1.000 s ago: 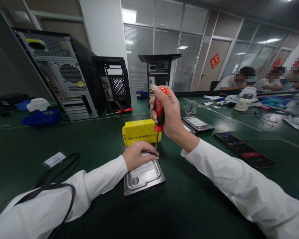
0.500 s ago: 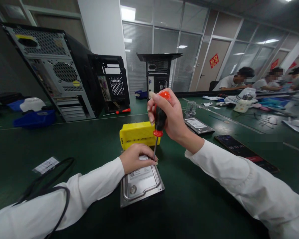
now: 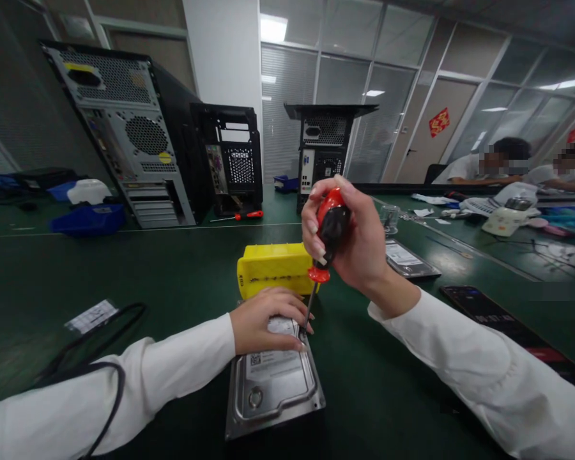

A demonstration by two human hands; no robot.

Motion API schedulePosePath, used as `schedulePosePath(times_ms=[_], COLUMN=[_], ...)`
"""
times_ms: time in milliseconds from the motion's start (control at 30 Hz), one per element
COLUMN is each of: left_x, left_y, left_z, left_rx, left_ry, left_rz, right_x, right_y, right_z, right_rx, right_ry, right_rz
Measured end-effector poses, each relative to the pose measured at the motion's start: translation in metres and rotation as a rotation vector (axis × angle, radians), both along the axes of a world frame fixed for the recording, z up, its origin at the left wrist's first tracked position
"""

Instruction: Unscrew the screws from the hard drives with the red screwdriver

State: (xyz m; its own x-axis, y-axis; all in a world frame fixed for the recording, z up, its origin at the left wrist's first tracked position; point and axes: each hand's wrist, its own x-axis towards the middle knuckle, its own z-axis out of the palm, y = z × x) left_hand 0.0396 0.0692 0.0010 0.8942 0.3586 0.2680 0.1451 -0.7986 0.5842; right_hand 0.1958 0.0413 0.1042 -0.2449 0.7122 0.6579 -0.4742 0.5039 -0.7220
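Left hand (image 3: 268, 321) atop hard drive (image 3: 280, 386); screwdriver (image 3: 334, 223) tip apparently touching it.

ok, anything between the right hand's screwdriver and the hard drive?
Nothing visible: the screwdriver in the right hand points down at the right edge of the hard drive, passing between thumb and fingers of the left hand.
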Motion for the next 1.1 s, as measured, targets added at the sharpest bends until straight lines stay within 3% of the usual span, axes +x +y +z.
schedulePosePath(times_ms=[133,667,1100], left_x=[0.0013,0.0011,0.0026], left_y=[-0.0011,-0.0043,-0.0059], left_z=[-0.002,0.0,0.0027], left_rx=[0.001,-0.054,-0.058], left_ry=[0.001,0.036,-0.005], left_rz=[0.028,0.055,0.04], right_x=[0.0,0.0003,-0.0008], right_y=[-0.0035,-0.0008,-0.0011], right_z=[0.002,0.0016,-0.0003], right_rx=[0.013,0.001,-0.002], right_ry=[0.072,0.155,0.15], right_rz=[-0.06,0.018,0.003])
